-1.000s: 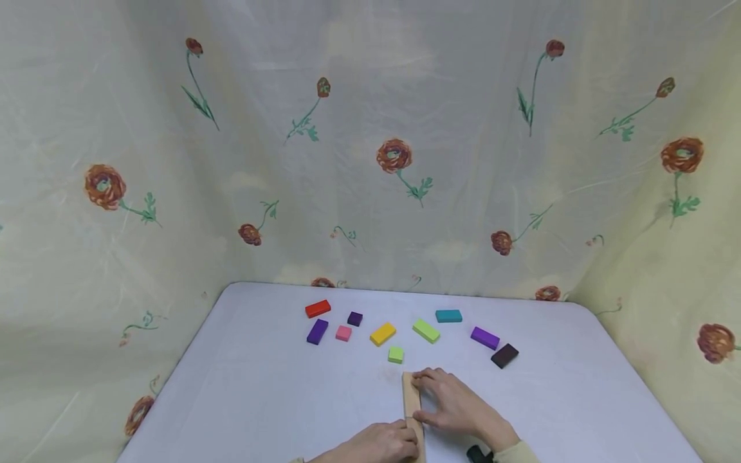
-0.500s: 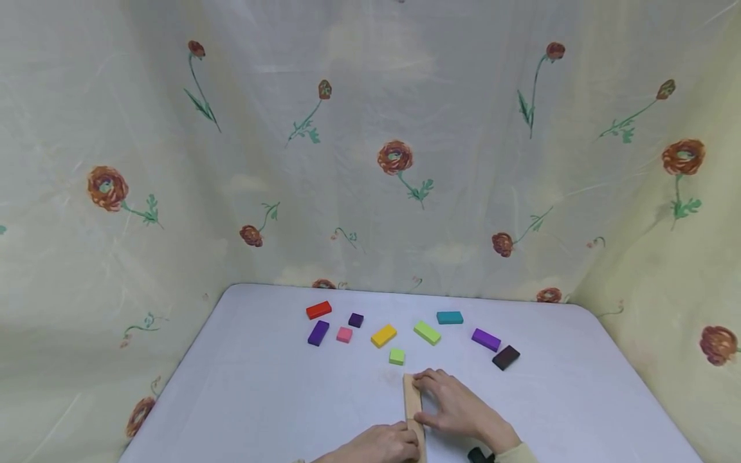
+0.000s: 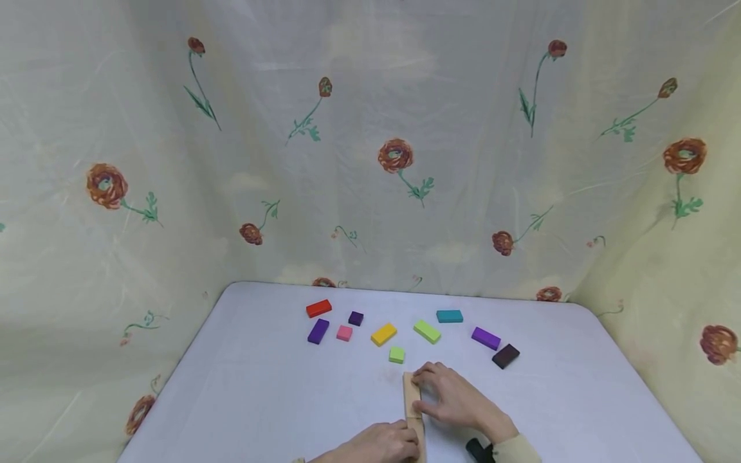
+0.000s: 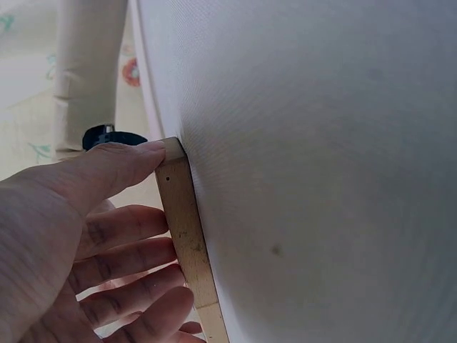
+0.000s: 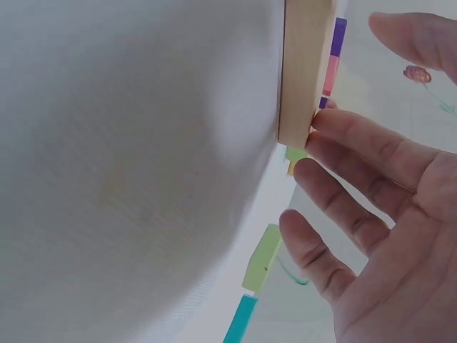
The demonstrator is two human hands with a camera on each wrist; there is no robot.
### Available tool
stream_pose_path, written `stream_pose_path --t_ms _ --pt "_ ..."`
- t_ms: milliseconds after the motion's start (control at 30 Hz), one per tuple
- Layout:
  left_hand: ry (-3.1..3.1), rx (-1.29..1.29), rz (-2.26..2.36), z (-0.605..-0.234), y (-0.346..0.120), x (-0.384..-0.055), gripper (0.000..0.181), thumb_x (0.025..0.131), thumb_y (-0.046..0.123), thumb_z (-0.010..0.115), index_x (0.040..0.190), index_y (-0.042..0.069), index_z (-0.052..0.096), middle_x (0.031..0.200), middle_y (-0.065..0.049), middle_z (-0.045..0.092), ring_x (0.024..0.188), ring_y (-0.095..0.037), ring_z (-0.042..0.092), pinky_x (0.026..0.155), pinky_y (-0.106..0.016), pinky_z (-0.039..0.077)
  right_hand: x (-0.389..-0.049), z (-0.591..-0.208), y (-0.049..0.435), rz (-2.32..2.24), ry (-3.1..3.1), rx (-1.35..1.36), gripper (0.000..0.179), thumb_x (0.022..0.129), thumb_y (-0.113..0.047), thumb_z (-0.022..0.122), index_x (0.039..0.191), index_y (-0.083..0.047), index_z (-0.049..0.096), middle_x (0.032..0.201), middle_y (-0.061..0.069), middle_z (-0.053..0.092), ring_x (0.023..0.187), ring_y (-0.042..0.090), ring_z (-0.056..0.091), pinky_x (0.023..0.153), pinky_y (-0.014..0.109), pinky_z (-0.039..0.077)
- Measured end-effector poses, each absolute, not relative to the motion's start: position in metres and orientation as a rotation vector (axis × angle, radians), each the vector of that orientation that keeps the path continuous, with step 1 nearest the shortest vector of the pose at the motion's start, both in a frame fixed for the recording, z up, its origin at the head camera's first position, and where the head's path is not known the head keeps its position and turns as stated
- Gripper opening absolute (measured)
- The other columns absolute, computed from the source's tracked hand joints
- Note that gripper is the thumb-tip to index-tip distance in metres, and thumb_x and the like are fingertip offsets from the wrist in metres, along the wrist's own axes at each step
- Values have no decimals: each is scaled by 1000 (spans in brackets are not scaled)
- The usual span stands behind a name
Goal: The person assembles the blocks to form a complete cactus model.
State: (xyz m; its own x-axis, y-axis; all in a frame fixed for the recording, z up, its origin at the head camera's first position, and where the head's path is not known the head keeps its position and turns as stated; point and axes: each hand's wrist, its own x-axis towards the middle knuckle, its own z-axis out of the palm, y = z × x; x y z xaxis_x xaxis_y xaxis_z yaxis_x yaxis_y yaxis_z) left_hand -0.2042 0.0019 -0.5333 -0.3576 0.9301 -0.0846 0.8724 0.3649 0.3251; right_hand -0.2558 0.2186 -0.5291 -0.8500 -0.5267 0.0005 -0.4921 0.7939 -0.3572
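Observation:
Two plain wooden blocks lie end to end in a line at the table's front in the head view, a far block (image 3: 411, 395) and a near block (image 3: 417, 426). My left hand (image 3: 379, 442) holds the near block. In the left wrist view its thumb (image 4: 153, 148) presses on that block's end while the fingers bend against the side. My right hand (image 3: 454, 397) is beside the far block, fingertips at its far end. The right wrist view shows the right thumb (image 5: 407, 39) lifted apart from the wood and the fingers loosely bent.
Beyond the hands, coloured blocks lie scattered: red (image 3: 319, 308), yellow (image 3: 384, 334), lime (image 3: 427, 332), small lime (image 3: 396, 355), pink (image 3: 344, 333), teal (image 3: 449, 316), purple (image 3: 485, 338), dark brown (image 3: 506, 356) and others. A flowered curtain (image 3: 347, 193) surrounds the white table (image 3: 260, 386).
My right thumb has lifted off the far block's side, and that hand has shifted very slightly away from me. The left hand and the wooden blocks stay in place.

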Motion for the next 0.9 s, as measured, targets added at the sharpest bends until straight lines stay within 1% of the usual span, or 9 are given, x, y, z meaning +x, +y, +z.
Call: stream_pose_path --t_ms 133,267,333,367,500,600,767,833,900 --pt "2398 1652 323 -526 1 -202 29 95 37 59 114 17 69 102 11 64 88 5 50 75 -4 40 -260 -529 219 -595 2886 -813 47 91 -52 58 117 -14 68 120 -1 61 112 20 57 95 46 47" --pt "2386 1649 327 -527 1 -203 28 95 36 59 114 17 68 103 11 64 89 5 50 75 -5 40 -264 -530 218 -652 2879 -787 46 91 -52 58 117 -15 67 119 -1 61 113 21 57 97 46 47" --pt "2365 1626 324 -528 1 -204 30 96 37 57 116 17 67 104 11 63 90 5 50 76 -5 41 -266 -530 217 -685 2882 -783 43 91 -50 59 116 -16 66 116 -3 62 111 20 57 96 45 47" --pt "2355 1617 317 -529 1 -204 30 96 37 57 117 18 67 105 11 63 90 5 50 74 -7 43 -267 -531 217 -701 2886 -785 41 91 -49 59 116 -17 66 114 -4 62 109 18 57 95 44 48" --pt "2353 1599 303 -527 1 -205 30 96 39 57 117 20 66 106 12 63 91 6 50 74 -9 44 -270 -532 217 -787 2903 -773 32 92 -42 62 112 -18 66 107 -9 61 101 13 57 88 37 50" --pt "2362 1608 309 -535 2 -208 29 95 39 59 116 20 67 104 13 62 90 6 50 75 -7 42 -273 -533 217 -854 2904 -718 27 92 -39 63 110 -19 64 104 -10 61 97 11 56 83 33 49" --pt "2357 1627 343 -575 4 -222 29 96 43 55 117 26 64 106 17 60 92 8 48 77 -5 40 -278 -534 215 -975 2890 -634 22 89 -31 68 107 -19 61 101 -7 62 94 11 55 81 32 48" --pt "2355 1620 356 -579 4 -223 29 96 44 55 117 28 64 106 18 59 92 9 47 77 -6 40 -280 -534 214 -1025 2890 -622 21 88 -27 70 105 -18 61 100 -6 62 92 11 55 80 32 48" --pt "2365 1620 349 -568 4 -219 27 95 42 57 116 27 65 105 18 60 91 8 48 77 -6 41 -282 -535 213 -1054 2900 -621 20 87 -24 71 103 -18 61 98 -5 62 90 11 55 78 30 48"
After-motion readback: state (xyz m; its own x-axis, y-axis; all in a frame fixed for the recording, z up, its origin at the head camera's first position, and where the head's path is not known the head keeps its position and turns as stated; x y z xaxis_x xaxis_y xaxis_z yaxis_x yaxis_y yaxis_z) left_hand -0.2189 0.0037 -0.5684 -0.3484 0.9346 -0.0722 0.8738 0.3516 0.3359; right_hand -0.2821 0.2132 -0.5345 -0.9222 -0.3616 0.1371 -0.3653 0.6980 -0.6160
